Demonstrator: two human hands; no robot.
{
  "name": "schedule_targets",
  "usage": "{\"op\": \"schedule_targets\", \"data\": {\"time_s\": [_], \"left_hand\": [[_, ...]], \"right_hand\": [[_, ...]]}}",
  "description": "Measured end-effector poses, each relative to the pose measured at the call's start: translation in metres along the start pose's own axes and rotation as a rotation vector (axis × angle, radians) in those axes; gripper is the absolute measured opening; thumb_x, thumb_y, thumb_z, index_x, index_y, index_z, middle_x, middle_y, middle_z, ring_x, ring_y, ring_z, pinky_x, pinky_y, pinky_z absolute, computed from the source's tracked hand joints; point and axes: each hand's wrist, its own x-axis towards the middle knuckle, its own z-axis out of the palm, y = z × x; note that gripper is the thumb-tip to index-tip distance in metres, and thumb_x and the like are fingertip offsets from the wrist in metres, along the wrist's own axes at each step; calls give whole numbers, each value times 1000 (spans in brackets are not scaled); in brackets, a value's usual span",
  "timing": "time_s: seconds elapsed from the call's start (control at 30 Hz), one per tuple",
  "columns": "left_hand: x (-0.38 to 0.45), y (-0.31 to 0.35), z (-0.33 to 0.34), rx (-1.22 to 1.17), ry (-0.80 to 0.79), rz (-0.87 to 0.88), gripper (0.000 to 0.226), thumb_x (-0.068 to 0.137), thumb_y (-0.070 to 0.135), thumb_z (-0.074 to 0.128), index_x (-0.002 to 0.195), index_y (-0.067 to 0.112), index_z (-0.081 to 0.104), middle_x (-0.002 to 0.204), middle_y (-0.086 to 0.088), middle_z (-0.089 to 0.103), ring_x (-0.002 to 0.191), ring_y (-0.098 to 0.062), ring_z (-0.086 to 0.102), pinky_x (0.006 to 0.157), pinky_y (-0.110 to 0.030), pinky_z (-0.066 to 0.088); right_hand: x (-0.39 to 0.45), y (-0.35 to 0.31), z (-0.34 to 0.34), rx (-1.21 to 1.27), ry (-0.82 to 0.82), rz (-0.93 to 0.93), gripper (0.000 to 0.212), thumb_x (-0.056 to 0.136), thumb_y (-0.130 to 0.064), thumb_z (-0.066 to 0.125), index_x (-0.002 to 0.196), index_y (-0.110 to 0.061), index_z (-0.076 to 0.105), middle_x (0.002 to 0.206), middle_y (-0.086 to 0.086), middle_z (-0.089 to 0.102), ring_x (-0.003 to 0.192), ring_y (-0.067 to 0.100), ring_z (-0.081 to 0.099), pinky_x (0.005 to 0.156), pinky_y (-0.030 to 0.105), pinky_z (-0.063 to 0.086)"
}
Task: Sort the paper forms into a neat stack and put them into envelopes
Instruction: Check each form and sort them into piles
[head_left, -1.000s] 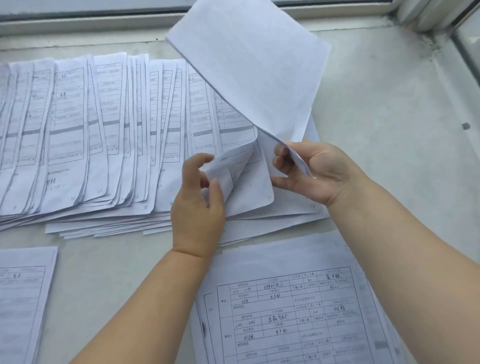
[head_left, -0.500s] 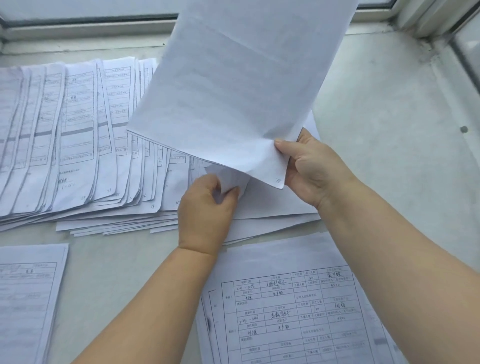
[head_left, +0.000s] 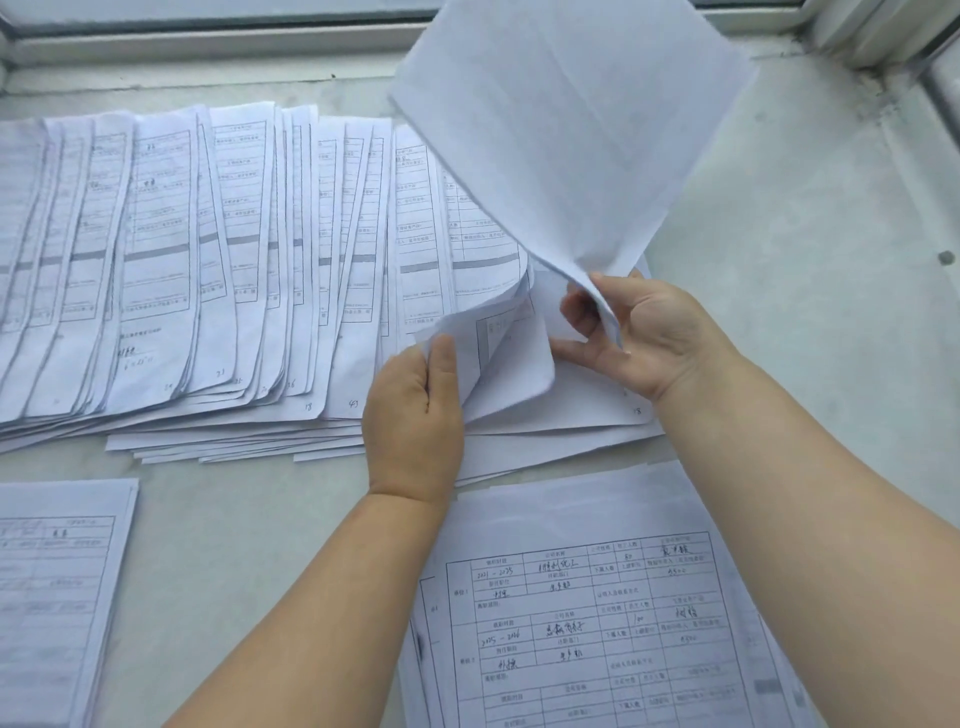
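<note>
Several printed paper forms (head_left: 171, 270) lie fanned out in an overlapping row across the pale sill. At the row's right end my right hand (head_left: 644, 338) pinches the lower corner of a lifted sheet (head_left: 566, 135), which stands up with its blank back toward me. My left hand (head_left: 415, 415) pinches the curled-up bottom corner of the form (head_left: 498, 358) just beneath it. Under that corner more flat sheets show. A squared stack of forms (head_left: 597, 613) lies face up in front of me, below both forearms.
Another stack of forms (head_left: 52, 597) lies at the lower left edge. A window frame (head_left: 208, 36) runs along the back and down the right side (head_left: 893, 31). Bare sill surface (head_left: 810, 260) stretches to the right of the fanned row.
The lifted sheet swung from leaning left to standing up and right. My left hand now pinches and curls up the following form's corner higher.
</note>
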Motion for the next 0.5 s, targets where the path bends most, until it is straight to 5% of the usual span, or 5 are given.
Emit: {"op": "schedule_targets", "data": {"time_s": [0.2, 0.37, 0.5], "left_hand": [[0, -3, -2, 51, -39, -22, 45, 88, 45, 50, 57, 18, 30, 56, 6, 32, 57, -17, 33, 56, -30, 27], [3, -8, 2, 12, -19, -92, 56, 74, 56, 60, 62, 3, 46, 59, -14, 53, 59, -32, 51, 58, -49, 47], [2, -5, 2, 45, -16, -93, 56, 69, 59, 59, 65, 3, 52, 61, -14, 58, 63, -31, 56, 61, -49, 48]], "right_hand": [[-1, -2, -3, 56, 15, 35, 24, 93, 1, 49, 82, -17, 61, 61, 0, 59, 59, 14, 55, 91, 59, 48], [-2, -4, -5, 34, 6, 32, 20, 94, -2, 48, 85, -15, 58, 61, 0, 57, 58, 13, 57, 88, 57, 51], [-9, -13, -9, 12, 18, 29, 18, 94, -4, 47, 81, -14, 56, 61, -1, 58, 56, 12, 60, 83, 52, 54]]}}
